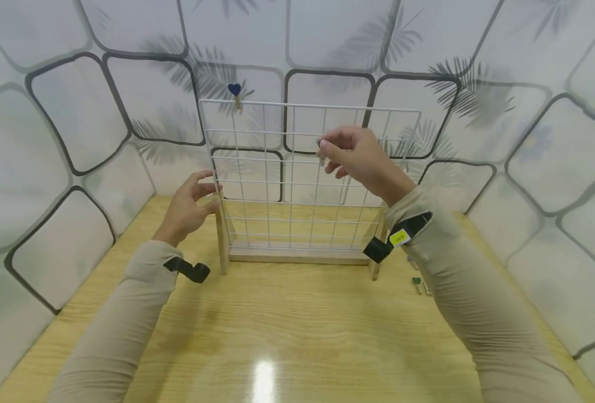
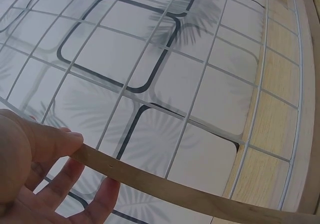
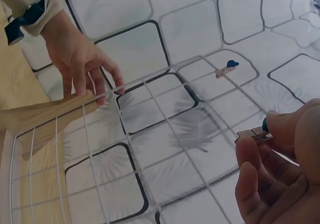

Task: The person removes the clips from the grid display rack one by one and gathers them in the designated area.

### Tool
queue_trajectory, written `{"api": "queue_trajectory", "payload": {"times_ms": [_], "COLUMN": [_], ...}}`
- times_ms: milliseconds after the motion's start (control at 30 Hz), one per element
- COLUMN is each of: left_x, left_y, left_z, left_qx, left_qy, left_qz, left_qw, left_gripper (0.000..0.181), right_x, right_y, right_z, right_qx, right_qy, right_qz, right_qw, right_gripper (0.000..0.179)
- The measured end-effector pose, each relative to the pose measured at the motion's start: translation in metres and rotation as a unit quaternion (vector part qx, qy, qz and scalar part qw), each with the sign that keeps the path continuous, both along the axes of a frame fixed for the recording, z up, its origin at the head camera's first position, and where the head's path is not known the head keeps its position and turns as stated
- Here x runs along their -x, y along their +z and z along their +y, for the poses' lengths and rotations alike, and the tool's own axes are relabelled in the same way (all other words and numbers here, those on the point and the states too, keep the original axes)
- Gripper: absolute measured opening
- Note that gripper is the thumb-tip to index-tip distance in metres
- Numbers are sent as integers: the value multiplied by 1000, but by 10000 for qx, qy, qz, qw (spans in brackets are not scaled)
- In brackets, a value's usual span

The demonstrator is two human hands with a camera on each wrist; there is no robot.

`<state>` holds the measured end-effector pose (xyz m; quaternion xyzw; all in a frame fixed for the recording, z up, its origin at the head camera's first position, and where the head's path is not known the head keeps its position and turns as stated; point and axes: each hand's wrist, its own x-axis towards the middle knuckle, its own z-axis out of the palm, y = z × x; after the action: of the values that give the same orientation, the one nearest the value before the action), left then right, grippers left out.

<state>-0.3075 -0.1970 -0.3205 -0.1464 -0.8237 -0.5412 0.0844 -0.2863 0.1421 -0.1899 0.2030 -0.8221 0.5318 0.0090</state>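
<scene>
A white wire grid point(image 1: 307, 106) stands upright in a wooden stand on the table. My left hand point(image 1: 186, 207) holds the top of the stand's left wooden post point(image 2: 150, 180), thumb on one side and fingers on the other. In front of the grid's right half, my right hand point(image 1: 360, 159) pinches a small wooden clothespin point(image 3: 254, 134) between thumb and fingers. Its dark green-blue ornament is partly hidden by the thumb. Another clothespin with a blue heart point(image 1: 234, 89) is clipped to the grid's top wire, near the left corner.
Several small clothespins, one with a green heart point(image 1: 416, 281), lie on the wooden table point(image 1: 287, 319) to the right, partly behind the right sleeve. A patterned backdrop point(image 1: 332, 39) rises behind the grid and along both sides.
</scene>
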Motion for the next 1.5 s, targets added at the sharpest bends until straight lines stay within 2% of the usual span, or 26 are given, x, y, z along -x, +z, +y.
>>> {"api": "queue_trajectory", "payload": {"times_ms": [300,667,800,900,1067,1267,1500], "left_x": [2,1,0,0,0,1,1], "left_y": [-2,-4,-5,-5,-4,-4,-4], "left_z": [2,3,3,3,1,1,1], "left_qx": [-63,-155,-172,-176,-169,-149,-105], "left_qy": [29,46,49,69,108,47,40], "left_qz": [99,123,143,184,223,220,199], "left_qw": [9999,9998,9997,9997,9996,9996,9997], "left_gripper": [63,62,62,62,62,62,62], "right_x": [-8,-18,-21,-23,-28,-36,-46], "right_y": [-59,-127,-156,-175,-196,-215,-230], "right_z": [68,151,186,207,229,255,275], "right_qx": [-142,202,-21,-328,-805,-1154,-1798], "right_qy": [-472,-973,-1087,-1213,-1427,-1295,-1254], "right_qz": [-244,-746,-992,-968,-963,-1217,-1430], "right_qw": [9985,9922,9891,9873,9818,9773,9651], "right_gripper": [29,31,37,46,54,55,50]}}
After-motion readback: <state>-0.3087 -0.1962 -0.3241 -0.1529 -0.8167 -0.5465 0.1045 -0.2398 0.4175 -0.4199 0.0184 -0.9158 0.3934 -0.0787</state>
